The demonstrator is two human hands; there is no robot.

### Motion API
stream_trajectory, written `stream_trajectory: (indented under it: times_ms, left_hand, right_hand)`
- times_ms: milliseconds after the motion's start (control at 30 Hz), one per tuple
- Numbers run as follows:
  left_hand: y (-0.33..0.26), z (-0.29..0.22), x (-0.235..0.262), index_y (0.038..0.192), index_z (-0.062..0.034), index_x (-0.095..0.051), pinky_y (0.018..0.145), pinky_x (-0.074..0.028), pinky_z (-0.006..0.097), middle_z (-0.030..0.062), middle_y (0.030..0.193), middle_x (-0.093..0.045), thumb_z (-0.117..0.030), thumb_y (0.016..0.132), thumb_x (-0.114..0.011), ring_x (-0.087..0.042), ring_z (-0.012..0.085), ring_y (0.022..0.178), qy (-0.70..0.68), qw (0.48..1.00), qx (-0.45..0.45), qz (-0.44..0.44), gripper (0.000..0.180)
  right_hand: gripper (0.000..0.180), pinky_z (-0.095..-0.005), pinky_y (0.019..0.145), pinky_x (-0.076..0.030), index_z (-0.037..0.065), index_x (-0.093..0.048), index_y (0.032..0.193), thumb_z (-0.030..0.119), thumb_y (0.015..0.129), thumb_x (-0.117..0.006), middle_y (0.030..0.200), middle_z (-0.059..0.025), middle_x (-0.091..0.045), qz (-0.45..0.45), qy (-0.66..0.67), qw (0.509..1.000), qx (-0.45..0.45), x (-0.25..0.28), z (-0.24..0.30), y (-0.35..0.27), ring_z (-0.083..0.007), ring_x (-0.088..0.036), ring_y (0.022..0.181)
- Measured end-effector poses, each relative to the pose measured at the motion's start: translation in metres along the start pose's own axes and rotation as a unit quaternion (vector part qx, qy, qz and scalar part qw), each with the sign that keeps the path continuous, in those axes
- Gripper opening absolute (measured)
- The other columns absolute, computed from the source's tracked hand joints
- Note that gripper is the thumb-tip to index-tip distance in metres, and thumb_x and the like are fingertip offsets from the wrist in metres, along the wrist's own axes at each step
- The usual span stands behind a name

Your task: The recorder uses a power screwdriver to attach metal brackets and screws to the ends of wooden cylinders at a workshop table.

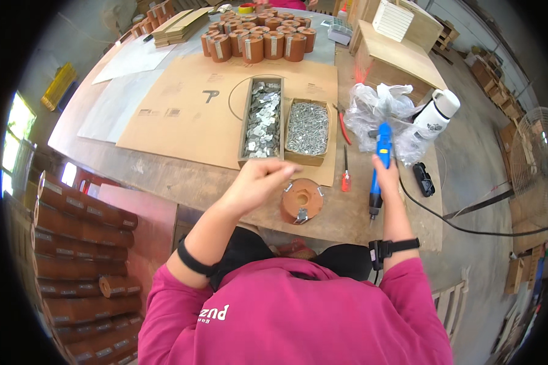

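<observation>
A brown round cylinder (302,201) with a hole in its top stands upright near the table's front edge. Small metal clips sit around its rim. Just beyond its upper left side is my left hand (259,184), fingers pinched together; whatever they hold is too small to make out. My right hand (386,177) is wrapped round a blue electric screwdriver (383,149), its black tip pointing down, to the right of the cylinder. Ahead of my left hand stand a long box of flat metal pieces (263,118) and a carton of screws (307,126).
A red-handled screwdriver (346,180) and red pliers (345,129) lie right of the carton. Beyond my right hand are plastic bags (377,112), a white bottle (435,115) and a black cable (469,230). Brown cylinders (252,47) crowd the far table; more are stacked (82,255) at lower left.
</observation>
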State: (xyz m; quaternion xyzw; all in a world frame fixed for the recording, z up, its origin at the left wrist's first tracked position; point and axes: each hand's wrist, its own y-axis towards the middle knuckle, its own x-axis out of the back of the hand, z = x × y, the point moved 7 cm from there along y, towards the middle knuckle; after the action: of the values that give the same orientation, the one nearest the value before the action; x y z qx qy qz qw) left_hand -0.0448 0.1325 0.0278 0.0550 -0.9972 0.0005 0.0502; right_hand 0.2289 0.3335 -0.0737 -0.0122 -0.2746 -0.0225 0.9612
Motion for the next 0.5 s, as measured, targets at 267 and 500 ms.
stream_trajectory:
  times_ms: [267,500]
  left_hand:
    - [-0.078,0.062,-0.032,0.100,0.0022,-0.057,0.063,-0.049,0.024,0.0104,0.080,-0.061,-0.007,0.084,-0.053,-0.058,0.0146,0.066,-0.357,0.917,0.177,0.000,0.019]
    - [-0.080,0.058,-0.059,0.077,-0.0061,-0.049,0.057,-0.044,0.030,0.0096,0.074,-0.059,-0.016,0.085,-0.053,-0.055,0.0199,0.062,-0.483,0.866,0.111,0.069,0.013]
  right_hand:
    - [0.037,-0.0311,0.063,-0.042,0.003,-0.043,0.106,0.023,0.079,-0.058,0.076,-0.0061,-0.049,0.125,0.605,0.783,0.076,0.053,0.126,-0.082,-0.0168,-0.047,0.070]
    - [0.050,-0.0334,0.067,-0.041,0.001,-0.030,0.122,0.022,0.080,-0.049,0.084,-0.0092,-0.045,0.122,0.643,0.716,0.244,0.073,0.175,-0.154,-0.0182,-0.045,0.073]
